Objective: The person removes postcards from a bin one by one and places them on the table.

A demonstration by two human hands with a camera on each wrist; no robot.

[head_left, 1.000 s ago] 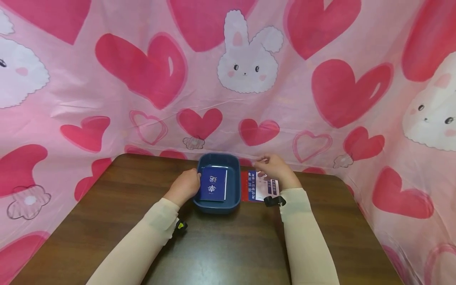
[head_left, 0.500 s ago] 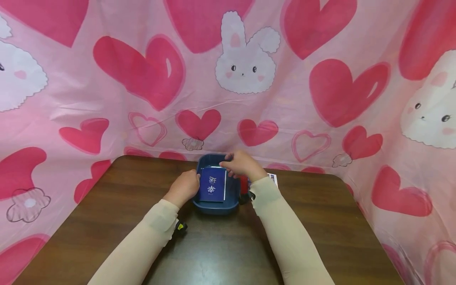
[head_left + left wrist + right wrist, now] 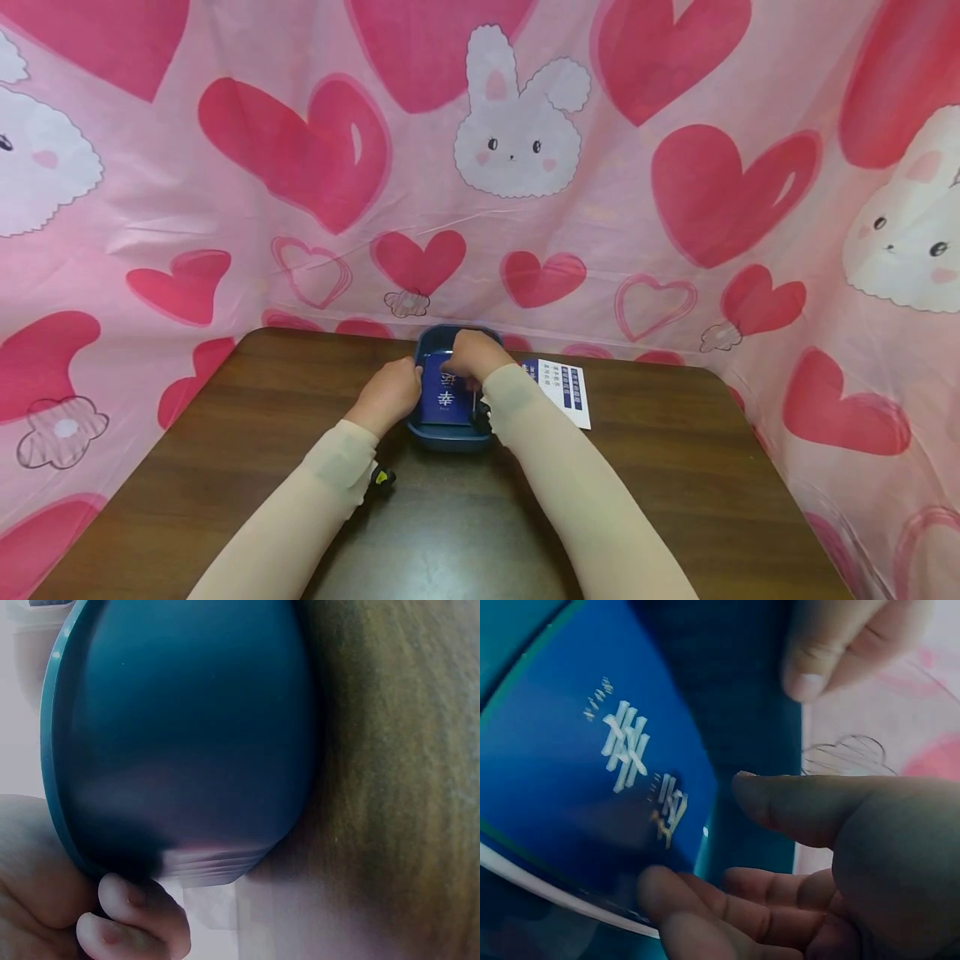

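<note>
Left hand (image 3: 392, 392): curled against the left outer wall of the dark blue tub (image 3: 450, 435), fingers wrapped at its rim, holding it on the table (image 3: 225, 433).
Tub: sits at the far middle of the table, close to the pink heart curtain (image 3: 300, 167).
Blue booklet (image 3: 444, 393): lies inside the tub, white characters facing up.
Right hand (image 3: 470, 356): over the tub's far end, fingers bent, tips on the booklet's far edge; a firm grip cannot be told.
Printed leaflet (image 3: 562, 390): flat on the table just right of the tub.
</note>
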